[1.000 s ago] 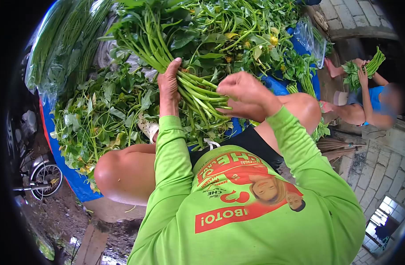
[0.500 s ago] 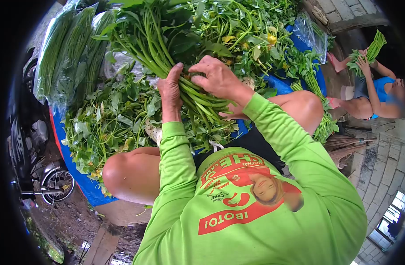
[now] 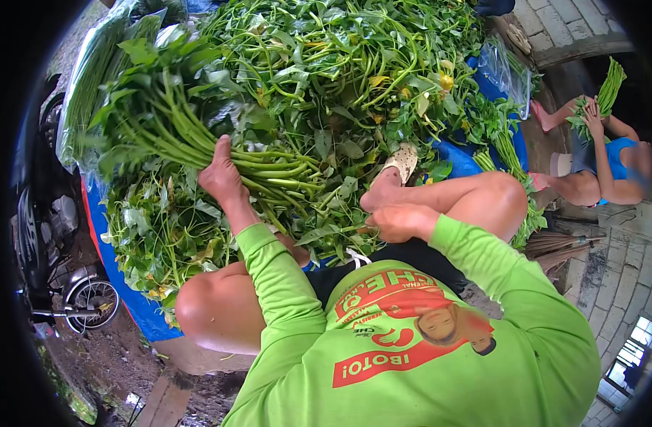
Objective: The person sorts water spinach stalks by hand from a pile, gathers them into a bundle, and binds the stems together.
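My left hand (image 3: pixel 225 176) is closed around a thick bunch of leafy green stems (image 3: pixel 176 128) that look like water spinach. Its leaves point up and left, and the cut ends fan out to the right of my fist. Low by my bent right leg, my right hand (image 3: pixel 398 222) is closed; what its fingers hold, if anything, is hidden. Beneath both hands spreads a large heap of loose green leaves and stems (image 3: pixel 326 92), with some yellow leaves in it. My sandalled foot (image 3: pixel 401 167) rests among the greens.
Long greens in clear plastic bags (image 3: pixel 91 107) lie at the upper left. A blue sheet (image 3: pixel 137 302) runs under the heap. More bundles (image 3: pixel 507 146) lie beyond my right knee. At the right, another person (image 3: pixel 618 156) holds a bunch of greens. A motorbike (image 3: pixel 62 235) stands at the left.
My left hand has swung the bunch left and slightly down, tilting it more sideways. My right hand has come off the bunch and dropped down and right, beside my leg.
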Demonstrator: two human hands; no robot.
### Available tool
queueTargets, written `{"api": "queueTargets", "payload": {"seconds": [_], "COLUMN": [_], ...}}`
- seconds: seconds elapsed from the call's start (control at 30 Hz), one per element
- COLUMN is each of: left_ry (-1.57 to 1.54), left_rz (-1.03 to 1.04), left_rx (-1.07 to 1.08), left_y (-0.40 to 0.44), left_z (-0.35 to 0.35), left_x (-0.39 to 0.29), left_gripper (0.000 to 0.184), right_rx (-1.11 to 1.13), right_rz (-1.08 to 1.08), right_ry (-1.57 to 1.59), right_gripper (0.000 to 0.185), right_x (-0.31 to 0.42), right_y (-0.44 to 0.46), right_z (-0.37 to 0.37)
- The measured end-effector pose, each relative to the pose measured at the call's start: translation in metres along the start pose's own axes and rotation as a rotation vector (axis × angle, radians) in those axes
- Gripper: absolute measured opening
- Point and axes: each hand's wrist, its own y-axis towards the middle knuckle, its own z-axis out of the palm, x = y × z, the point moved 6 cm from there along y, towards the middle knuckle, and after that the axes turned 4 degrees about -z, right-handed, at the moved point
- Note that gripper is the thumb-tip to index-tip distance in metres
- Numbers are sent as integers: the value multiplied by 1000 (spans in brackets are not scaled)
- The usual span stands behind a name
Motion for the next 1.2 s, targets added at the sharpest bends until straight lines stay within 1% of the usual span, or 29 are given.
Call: {"api": "queueTargets", "payload": {"seconds": [0.07,0.1,0.13,0.17,0.2,0.23,0.3,0.33,0.37,0.4,0.43,0.5,0.57,0.6,0.63,0.7,0.77,0.8,0.83,0.9,0.93,0.97,1.07,1.17,1.2], "left_ry": [-91,-137,-147,-215,-217,-234,-292,-321,-297,-271,-249,-210,-207,-217,-217,-204,-198,-188,-179,-168,-163,-158,-129,-117,-106], "left_rz": [-88,-130,-266,-272,-290,-303,-382,-429,-430,-427,-420,-424,-438,-428,-418,-422,-432,-408,-407,-428,-426,-425,-436,-429,-425], "left_rx": [2,-2,4,43,66,97,173,213,216,219,223,163,151,167,174,168,155,149,163,162,167,173,191,189,190], "left_y": [2,3,-1,-3,-4,-3,-12,-16,-17,-16,-11,-10,-14,-9,-5,-6,-2,3,2,-2,-2,-1,-5,-7,-8], "left_z": [0,1,7,13,15,21,32,37,38,38,39,33,47,47,42,47,44,40,42,45,44,42,45,48,47], "left_x": [2,-1,-1,0,1,1,-7,-7,-4,-1,-1,-5,-6,1,8,3,10,17,14,12,15,20,23,20,19], "left_gripper": [26,26,24,23,23,23,23,23,23,24,25,24,24,24,23,22,22,23,23,23,24,24,24,25,25], "right_rx": [301,-267,-390,-514,-668,-751,-925,-895,-861,-686,-642,-823,-754,-722,-668,-578,-598,-640,-633,-650,-648,-648,-645,-718,-779], "right_rz": [53,166,197,225,235,328,602,703,805,740,712,824,939,1005,1064,1049,1011,1022,1062,1018,1043,1066,1120,1090,1082], "right_ry": [-48,251,259,267,394,493,553,630,708,815,861,806,688,692,591,473,386,370,328,288,536,526,474,606,526], "right_gripper": [36,43,46,49,46,50,55,70,87,115,133,140,152,154,151,141,129,121,114,113,108,107,106,111,114], "right_x": [-16,-31,-60,-88,-109,-121,-168,-163,-157,-170,-198,-222,-213,-208,-208,-193,-213,-241,-242,-240,-252,-261,-244,-225,-229], "right_y": [6,8,38,66,83,94,127,135,143,164,190,221,223,222,225,205,190,190,178,168,172,175,177,157,154], "right_z": [17,-7,-29,-50,-79,-109,-145,-161,-177,-181,-176,-168,-167,-166,-166,-178,-170,-157,-158,-153,-141,-135,-134,-160,-165]}}
